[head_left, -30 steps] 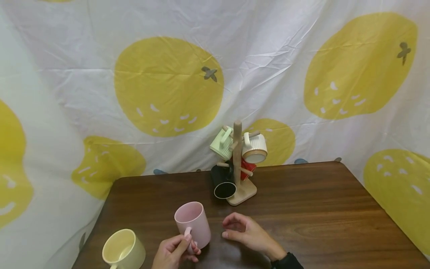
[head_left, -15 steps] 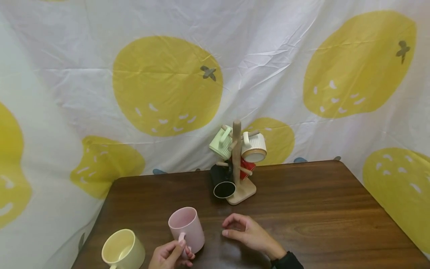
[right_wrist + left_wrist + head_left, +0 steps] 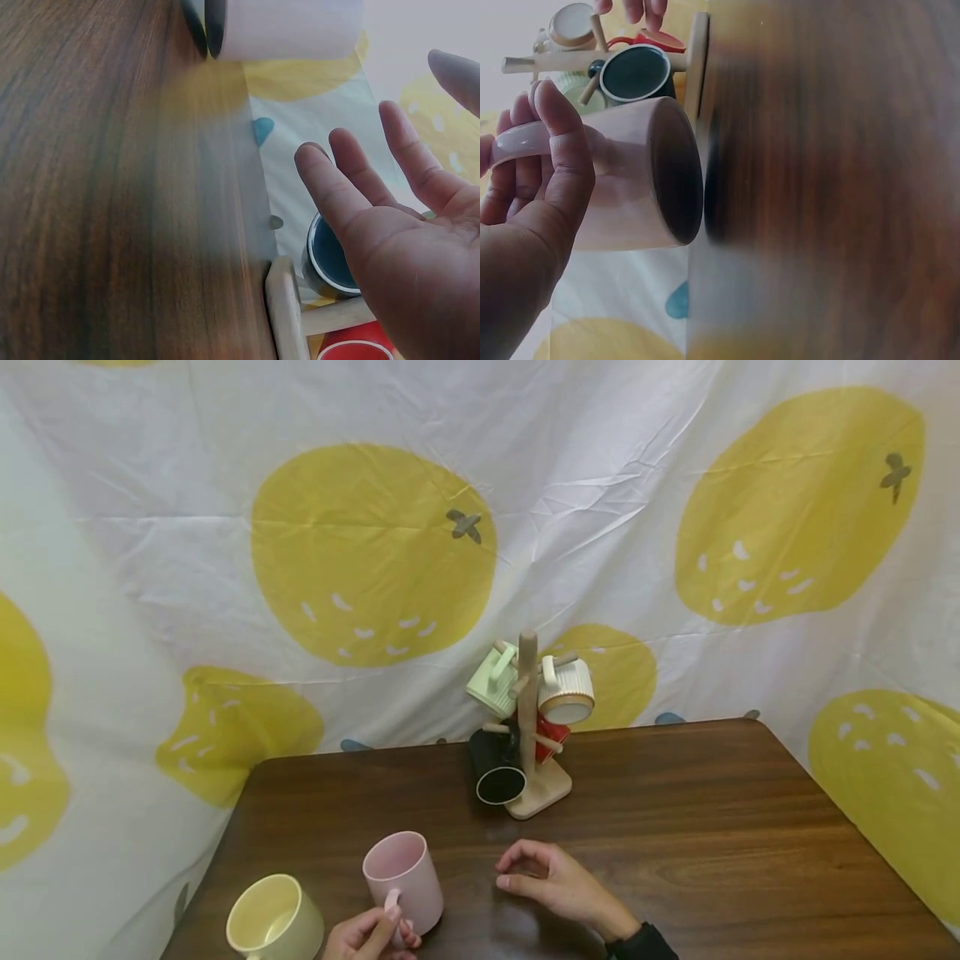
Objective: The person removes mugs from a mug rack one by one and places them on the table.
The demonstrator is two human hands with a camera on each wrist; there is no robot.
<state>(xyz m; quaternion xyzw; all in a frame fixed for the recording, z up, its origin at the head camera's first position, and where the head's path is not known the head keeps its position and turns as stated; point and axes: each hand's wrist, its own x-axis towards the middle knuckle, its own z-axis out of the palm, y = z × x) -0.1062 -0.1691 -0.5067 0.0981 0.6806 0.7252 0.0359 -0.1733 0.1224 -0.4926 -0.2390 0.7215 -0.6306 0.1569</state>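
My left hand [image 3: 369, 935] pinches the handle of a pink mug [image 3: 411, 885], thumb on one side and fingers curled behind. Upright, the mug hangs close over the wooden table; the left wrist view shows a narrow gap and a dark shadow under its base [image 3: 681, 172]. To the mug's right, my right hand [image 3: 558, 889] holds nothing, its fingers loosely bent and apart from the thumb. A yellow mug [image 3: 300, 922] stands left of my left hand, its handle toward me.
A wooden mug tree [image 3: 528, 718] stands at the back middle of the table [image 3: 712, 827]. It bears a light green mug [image 3: 491, 681], a white ribbed mug [image 3: 573, 681], a black mug [image 3: 491, 752] and a red mug [image 3: 553, 732]. Behind hangs a lemon-print cloth [image 3: 585, 510].
My left hand has moved the pink mug left and toward me, nearer the yellow mug. The right hand has stayed in place.
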